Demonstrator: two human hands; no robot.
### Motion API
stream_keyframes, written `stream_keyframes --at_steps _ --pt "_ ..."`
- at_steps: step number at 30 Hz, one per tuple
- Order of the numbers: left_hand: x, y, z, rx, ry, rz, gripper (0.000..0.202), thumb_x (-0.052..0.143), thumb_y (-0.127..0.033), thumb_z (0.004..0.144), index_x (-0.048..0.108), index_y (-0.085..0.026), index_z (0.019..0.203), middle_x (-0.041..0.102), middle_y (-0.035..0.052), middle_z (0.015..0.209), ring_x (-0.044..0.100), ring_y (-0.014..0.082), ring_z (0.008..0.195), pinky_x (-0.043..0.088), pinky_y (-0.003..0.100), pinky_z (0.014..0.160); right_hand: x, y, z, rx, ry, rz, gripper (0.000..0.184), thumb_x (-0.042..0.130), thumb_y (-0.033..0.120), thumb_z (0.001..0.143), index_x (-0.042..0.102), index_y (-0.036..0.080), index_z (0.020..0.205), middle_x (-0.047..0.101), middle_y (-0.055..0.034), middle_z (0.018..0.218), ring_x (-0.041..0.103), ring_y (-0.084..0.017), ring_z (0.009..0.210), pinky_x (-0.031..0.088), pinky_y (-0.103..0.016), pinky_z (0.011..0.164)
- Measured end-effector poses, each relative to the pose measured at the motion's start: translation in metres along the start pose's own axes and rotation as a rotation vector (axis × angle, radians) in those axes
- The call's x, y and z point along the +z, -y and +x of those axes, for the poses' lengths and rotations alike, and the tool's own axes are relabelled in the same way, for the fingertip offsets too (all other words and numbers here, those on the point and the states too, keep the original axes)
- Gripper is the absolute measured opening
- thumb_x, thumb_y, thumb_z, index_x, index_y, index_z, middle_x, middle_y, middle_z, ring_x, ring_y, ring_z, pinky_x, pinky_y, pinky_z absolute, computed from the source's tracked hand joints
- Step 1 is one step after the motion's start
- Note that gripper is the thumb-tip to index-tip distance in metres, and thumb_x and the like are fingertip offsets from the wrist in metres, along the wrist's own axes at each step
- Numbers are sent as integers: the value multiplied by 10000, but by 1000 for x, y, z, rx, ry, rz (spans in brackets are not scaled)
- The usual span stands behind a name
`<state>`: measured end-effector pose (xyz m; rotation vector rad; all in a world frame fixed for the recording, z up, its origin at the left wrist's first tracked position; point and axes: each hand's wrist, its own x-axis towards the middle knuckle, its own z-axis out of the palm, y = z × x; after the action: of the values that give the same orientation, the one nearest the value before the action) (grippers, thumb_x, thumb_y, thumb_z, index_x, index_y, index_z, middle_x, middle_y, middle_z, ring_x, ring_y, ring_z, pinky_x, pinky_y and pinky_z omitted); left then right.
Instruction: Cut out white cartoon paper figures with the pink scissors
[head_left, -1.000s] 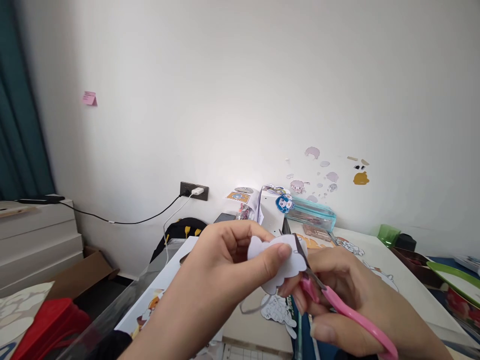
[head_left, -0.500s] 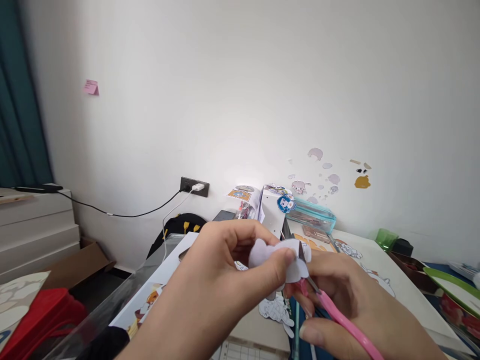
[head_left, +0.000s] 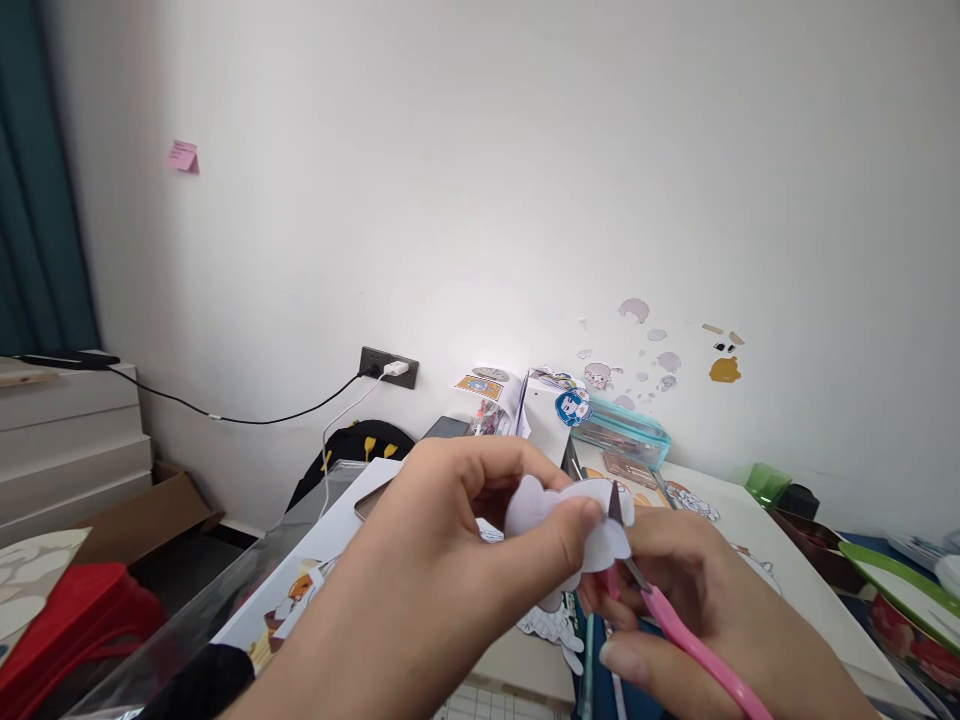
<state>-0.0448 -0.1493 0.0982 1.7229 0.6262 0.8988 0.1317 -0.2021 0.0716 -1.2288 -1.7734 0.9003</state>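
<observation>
My left hand [head_left: 465, 560] pinches a small white paper cutout [head_left: 536, 508] between thumb and fingers, its plain side towards me. Pink-handled scissors [head_left: 686, 625] are in my right hand [head_left: 720, 600], fingers wrapped about the handles. The blades straddle the cutout's right part, one dark blade tip [head_left: 616, 500] showing in front of the paper. Part of the other blade is hidden behind the paper. Below my hands lies another cutout with a line drawing [head_left: 551, 625] on the table.
A clear teal pencil case [head_left: 622, 432] stands against the wall, beside a white file holder [head_left: 544, 410]. More cutouts [head_left: 694, 500] lie on the white table [head_left: 750, 590]. At the right is a green-rimmed bowl [head_left: 900, 575]; at the left, a red bag [head_left: 82, 630].
Both hands, the cutout and the scissors sit slightly further right in view. The blade still crosses the paper's right part. The camera view has shifted a little.
</observation>
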Motion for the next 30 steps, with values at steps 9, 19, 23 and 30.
stream_keyframes --at_steps 9,19,23,30 --pt "-6 4 3 -14 72 54 316 569 -470 821 643 -186 701 579 8 634 490 137 593 358 243 541 -2 3 5 -78 19 -42 190 609 196 654 422 209 620 367 49 593 383 -127 568 323 -240 514" --pt "-6 2 -2 -27 51 35 327 569 -493 814 631 -193 699 575 1 632 480 132 593 353 244 550 3 1 -2 12 -113 -120 214 588 185 639 386 214 574 309 63 558 336 -112 526 257 -244 475" --pt "-5 2 -3 -39 52 26 346 546 -521 817 640 -200 732 621 17 686 501 145 621 360 256 564 -1 -6 -2 -52 -75 -202 258 595 139 646 360 217 574 288 66 553 334 -105 511 255 -228 449" --pt "-5 4 0 -26 64 18 356 546 -521 818 635 -193 714 627 18 686 504 141 623 366 254 568 -5 -10 1 -93 -40 -233 268 589 127 655 347 217 581 306 66 553 325 -98 498 245 -226 433"
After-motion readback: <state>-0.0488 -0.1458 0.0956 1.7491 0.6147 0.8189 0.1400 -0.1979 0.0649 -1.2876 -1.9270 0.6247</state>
